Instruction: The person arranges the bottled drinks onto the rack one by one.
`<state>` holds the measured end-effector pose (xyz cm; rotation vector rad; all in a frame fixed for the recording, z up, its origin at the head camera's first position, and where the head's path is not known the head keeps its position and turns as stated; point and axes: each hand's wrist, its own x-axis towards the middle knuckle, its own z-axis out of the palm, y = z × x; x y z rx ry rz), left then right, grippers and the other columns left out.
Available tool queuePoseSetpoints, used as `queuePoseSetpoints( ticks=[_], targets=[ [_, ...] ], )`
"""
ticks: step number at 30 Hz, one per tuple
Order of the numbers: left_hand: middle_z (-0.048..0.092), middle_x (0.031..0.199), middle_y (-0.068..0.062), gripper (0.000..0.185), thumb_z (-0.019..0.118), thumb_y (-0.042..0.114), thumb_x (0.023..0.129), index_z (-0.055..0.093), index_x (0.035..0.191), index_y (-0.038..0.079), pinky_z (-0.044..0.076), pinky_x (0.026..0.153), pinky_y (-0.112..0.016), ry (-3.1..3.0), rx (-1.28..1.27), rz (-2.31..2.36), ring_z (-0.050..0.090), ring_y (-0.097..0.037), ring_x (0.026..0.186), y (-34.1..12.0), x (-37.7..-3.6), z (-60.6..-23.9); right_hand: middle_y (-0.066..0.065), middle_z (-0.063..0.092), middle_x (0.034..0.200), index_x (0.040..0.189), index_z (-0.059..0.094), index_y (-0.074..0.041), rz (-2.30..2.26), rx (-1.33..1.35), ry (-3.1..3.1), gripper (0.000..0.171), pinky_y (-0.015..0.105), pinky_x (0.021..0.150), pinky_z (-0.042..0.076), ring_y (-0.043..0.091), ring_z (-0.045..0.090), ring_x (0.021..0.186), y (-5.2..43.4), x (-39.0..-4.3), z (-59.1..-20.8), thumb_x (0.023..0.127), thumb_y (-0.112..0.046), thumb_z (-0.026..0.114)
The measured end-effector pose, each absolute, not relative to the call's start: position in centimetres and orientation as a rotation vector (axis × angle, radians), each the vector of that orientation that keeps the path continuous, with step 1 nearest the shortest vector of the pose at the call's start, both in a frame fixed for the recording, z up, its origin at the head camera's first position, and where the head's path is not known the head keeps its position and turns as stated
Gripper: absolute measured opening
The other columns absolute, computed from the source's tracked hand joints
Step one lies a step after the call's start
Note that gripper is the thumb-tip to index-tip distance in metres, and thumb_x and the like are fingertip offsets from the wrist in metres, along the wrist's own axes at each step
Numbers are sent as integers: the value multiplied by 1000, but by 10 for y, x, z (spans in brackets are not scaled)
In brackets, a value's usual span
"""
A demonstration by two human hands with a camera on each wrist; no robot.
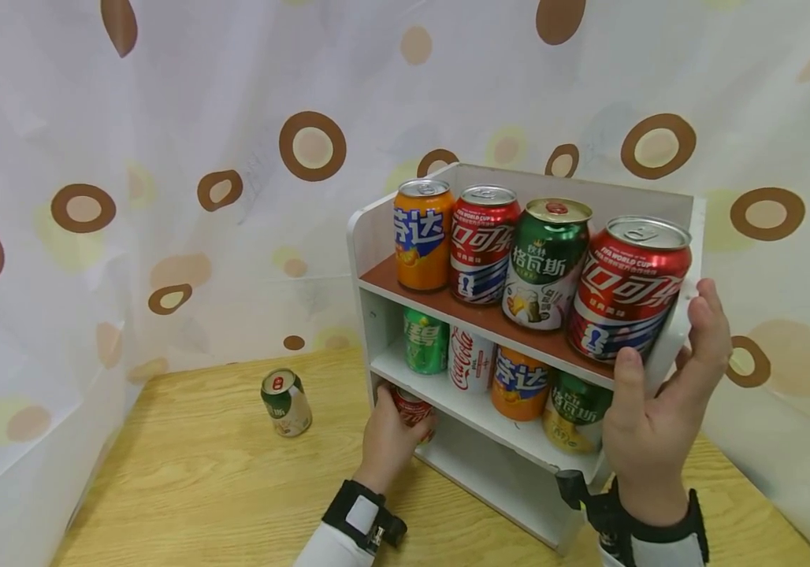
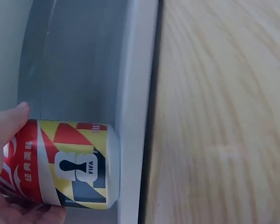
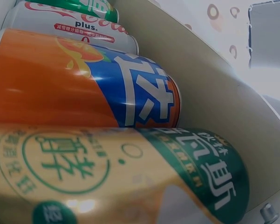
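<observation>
My left hand [image 1: 387, 441] grips a red cola can [image 2: 25, 163] at the left end of the shelf unit's bottom tier. In the left wrist view the thumb and fingers lie on opposite sides of this can, and its base is right at the tier's white front lip [image 2: 135, 112]. My right hand [image 1: 667, 417] rests at the right side panel of the white shelf unit [image 1: 674, 339], thumb in front and fingers spread along the outer side. Close to that thumb stands another red cola can [image 1: 628, 287] on the top tier.
Beside it on top are a green-white can [image 1: 547, 264], a red can [image 1: 483, 244] and an orange can [image 1: 422, 236]. The middle tier holds green [image 1: 426, 340], white [image 1: 470, 358], orange [image 1: 520, 384] and gold-green [image 1: 577, 413] cans. One green-white can [image 1: 287, 403] stands on the wooden table [image 1: 192, 472].
</observation>
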<state>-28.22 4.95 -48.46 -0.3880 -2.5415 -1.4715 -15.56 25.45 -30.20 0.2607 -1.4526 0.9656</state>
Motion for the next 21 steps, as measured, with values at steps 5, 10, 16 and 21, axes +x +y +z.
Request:
queuePoseSetpoints(
  ticks=[5,10,16,21],
  targets=[
    [58,135,-21,86,87,22,84,35,149,-1,53,103,-52,-2492,-375,-1560,62,-35,123,52,-281,-488,17,34,159,135,37,10,944,249,-1468,45,33,117,32,31,33,147,256,-156,-304,97,-10,50],
    [54,138,-20,86,87,17,83,34,149,0,52,106,-51,-2433,-329,-1646,59,-33,126,54,-277,-489,18,34,159,135,37,11,944,251,-1459,46,34,119,32,32,33,147,256,-156,-304,98,-11,51],
    [59,131,-17,81,86,26,85,39,146,1,56,99,-48,-2480,-255,-1555,63,-31,120,53,-274,-488,17,35,157,134,38,11,976,276,-1423,45,34,120,32,32,34,146,252,-156,-301,99,-12,53],
    [62,130,-19,80,86,28,86,41,146,-1,57,97,-49,-2489,-280,-1535,65,-32,119,52,-274,-488,18,35,157,134,39,11,990,276,-1414,44,34,119,33,31,35,146,250,-156,-299,98,-11,53]
  ],
)
